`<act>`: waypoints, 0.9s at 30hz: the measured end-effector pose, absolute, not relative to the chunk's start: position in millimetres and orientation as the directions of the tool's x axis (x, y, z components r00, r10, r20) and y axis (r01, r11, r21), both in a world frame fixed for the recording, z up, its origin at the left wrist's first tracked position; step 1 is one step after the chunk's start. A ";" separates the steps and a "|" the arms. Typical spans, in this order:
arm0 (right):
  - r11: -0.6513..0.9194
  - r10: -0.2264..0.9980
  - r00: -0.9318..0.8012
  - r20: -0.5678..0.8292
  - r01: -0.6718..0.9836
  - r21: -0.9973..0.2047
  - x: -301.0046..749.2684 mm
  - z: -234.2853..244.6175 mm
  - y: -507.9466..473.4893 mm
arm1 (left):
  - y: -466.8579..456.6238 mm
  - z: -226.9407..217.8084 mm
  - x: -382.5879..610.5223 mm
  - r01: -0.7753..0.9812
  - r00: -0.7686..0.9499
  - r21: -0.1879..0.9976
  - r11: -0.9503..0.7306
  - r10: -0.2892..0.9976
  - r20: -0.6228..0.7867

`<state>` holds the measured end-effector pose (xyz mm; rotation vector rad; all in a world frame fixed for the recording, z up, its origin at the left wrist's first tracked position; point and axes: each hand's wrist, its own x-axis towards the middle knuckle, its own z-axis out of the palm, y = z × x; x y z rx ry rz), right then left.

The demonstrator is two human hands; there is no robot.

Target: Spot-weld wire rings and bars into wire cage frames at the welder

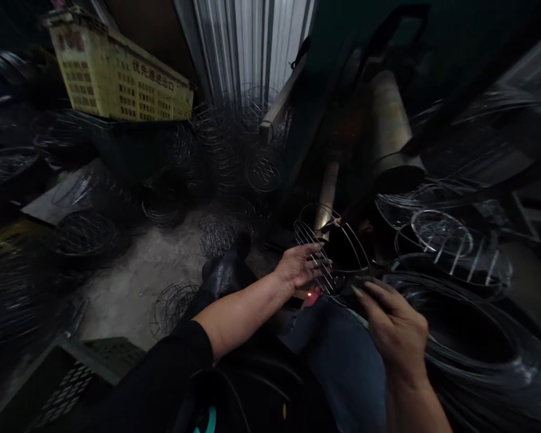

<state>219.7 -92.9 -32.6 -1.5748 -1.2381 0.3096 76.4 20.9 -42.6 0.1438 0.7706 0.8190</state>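
Observation:
A round wire basket [327, 278], made of thin bars and larger wire hoops, is held between my hands in front of the machine. My left hand [301, 266] grips the barred side, its fingers wrapped over the wires. On the right, my right hand [394, 328] pinches the hoop's near edge between thumb and fingers. The tip of a slanted metal rod [327, 195] on the machine meets the wires or lies just behind them; I cannot tell which. A small orange spark [309, 294] glows below my left hand.
A thick metal cylinder [391, 117] projects from the machine above. To the right lie a finished-looking wire grid [455, 258] and a large wire coil [473, 355]. Wire baskets [219, 237] cover the floor at left. A yellow crate [130, 84] and a green crate [67, 379] stand there.

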 end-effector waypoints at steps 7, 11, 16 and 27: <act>0.130 0.864 0.342 0.369 0.557 -0.820 213.5 1.0 -42.3 | 37.4 -33.3 69.3 -0.594 0.448 0.315 0.740 0.631 -0.634; 0.110 0.889 0.318 0.329 0.550 -0.828 211.3 7.5 -27.6 | 45.6 -33.4 67.0 -0.602 0.447 0.293 0.743 0.618 -0.647; 0.086 0.889 0.333 0.313 0.552 -0.830 211.3 8.4 -16.4 | 51.6 -36.7 67.8 -0.628 0.475 0.242 0.740 0.610 -0.634; 0.042 0.863 0.357 0.358 0.656 -0.754 213.0 16.8 -29.4 | 36.3 -60.2 61.5 -0.273 0.293 0.798 0.537 0.836 -0.463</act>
